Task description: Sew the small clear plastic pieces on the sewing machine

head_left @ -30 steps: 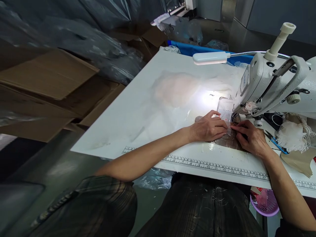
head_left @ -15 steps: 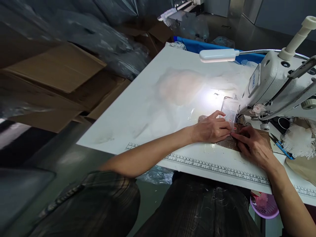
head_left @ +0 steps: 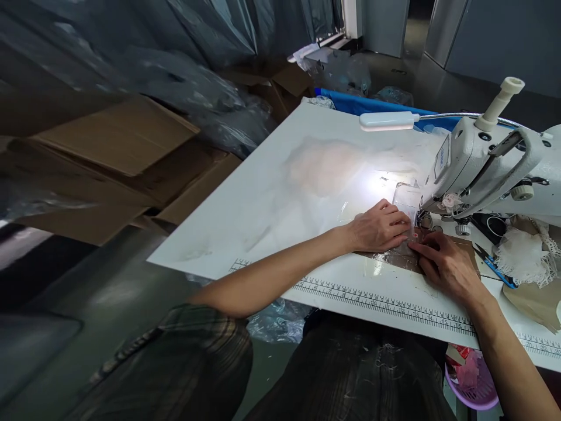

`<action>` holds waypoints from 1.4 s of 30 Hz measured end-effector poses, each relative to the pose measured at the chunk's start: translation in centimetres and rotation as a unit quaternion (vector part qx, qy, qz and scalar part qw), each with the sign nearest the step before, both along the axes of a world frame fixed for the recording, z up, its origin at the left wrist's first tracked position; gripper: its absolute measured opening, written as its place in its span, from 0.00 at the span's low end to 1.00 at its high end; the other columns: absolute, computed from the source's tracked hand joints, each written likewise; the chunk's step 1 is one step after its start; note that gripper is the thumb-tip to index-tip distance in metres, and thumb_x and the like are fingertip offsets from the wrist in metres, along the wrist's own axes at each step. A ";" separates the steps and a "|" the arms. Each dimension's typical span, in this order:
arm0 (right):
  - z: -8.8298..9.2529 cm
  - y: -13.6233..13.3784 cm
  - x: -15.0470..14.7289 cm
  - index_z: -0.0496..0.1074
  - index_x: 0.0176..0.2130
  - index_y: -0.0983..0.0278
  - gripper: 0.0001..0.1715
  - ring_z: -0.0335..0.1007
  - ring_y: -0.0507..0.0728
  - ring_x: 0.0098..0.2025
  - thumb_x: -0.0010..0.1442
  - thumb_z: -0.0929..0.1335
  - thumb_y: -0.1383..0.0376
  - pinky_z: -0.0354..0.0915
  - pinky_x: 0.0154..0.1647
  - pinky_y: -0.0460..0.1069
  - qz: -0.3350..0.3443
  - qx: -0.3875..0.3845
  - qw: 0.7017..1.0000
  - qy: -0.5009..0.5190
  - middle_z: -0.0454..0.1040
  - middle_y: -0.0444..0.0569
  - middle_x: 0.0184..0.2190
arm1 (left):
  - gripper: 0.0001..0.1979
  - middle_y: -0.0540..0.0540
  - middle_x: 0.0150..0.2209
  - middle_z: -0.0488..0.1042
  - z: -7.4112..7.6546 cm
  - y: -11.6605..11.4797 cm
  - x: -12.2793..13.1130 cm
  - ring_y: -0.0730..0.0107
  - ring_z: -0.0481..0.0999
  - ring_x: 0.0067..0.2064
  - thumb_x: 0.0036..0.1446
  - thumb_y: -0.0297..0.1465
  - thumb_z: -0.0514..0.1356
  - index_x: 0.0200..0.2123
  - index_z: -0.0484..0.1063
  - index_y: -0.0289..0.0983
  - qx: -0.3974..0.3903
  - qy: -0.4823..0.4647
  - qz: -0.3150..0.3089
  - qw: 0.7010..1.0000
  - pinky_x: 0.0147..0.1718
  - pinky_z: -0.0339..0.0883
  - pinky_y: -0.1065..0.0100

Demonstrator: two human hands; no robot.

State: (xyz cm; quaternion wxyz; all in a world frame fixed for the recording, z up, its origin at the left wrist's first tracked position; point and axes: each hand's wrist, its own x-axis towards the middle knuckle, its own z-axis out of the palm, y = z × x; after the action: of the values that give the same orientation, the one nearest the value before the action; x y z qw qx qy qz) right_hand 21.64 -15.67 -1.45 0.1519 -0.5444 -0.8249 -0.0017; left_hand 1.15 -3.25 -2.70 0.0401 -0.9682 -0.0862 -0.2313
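Note:
At the sewing machine's needle area, a piece of sheer, pale fabric (head_left: 412, 235) with a small red mark lies over a brown plate (head_left: 408, 261). My left hand (head_left: 380, 227) rests on this fabric just left of the presser foot (head_left: 421, 218), its fingers bent and pressed together on it. My right hand (head_left: 449, 266) is at the near right side of the foot, thumb and forefinger pinched at the fabric's edge. The fingertips of both hands almost meet. What lies beneath the left palm is hidden.
The white sewing machine (head_left: 477, 169) stands at right, with a lit lamp (head_left: 388, 121) behind. Blue-handled snips (head_left: 495, 266) and white lace (head_left: 523, 251) lie right of my right hand. A printed ruler (head_left: 372, 301) runs along the table's front edge. Cardboard boxes (head_left: 118, 140) stand left.
The view has tilted up slightly, so the table and machine sit lower in the picture. Fewer red marks show on the fabric beside my left hand. Both hands stay close to the foot.

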 end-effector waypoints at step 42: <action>0.1 -0.2 -1.1 0.73 0.53 0.59 0.21 0.68 0.56 0.36 0.64 0.61 0.67 0.64 0.24 0.47 -0.052 0.026 0.996 -0.065 0.72 0.55 0.42 | 0.17 0.42 0.58 0.73 0.1 1.1 0.8 0.56 0.70 0.47 0.68 0.35 0.50 0.53 0.73 0.41 -0.084 0.038 0.016 0.996 0.48 0.56 0.52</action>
State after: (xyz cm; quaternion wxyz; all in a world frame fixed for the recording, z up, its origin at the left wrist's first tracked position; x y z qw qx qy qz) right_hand 20.49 -15.83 -1.31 0.1113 -0.5809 -0.8036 -0.0662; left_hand 1.92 -2.17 -2.64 -0.0345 -0.9747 -0.1189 -0.1861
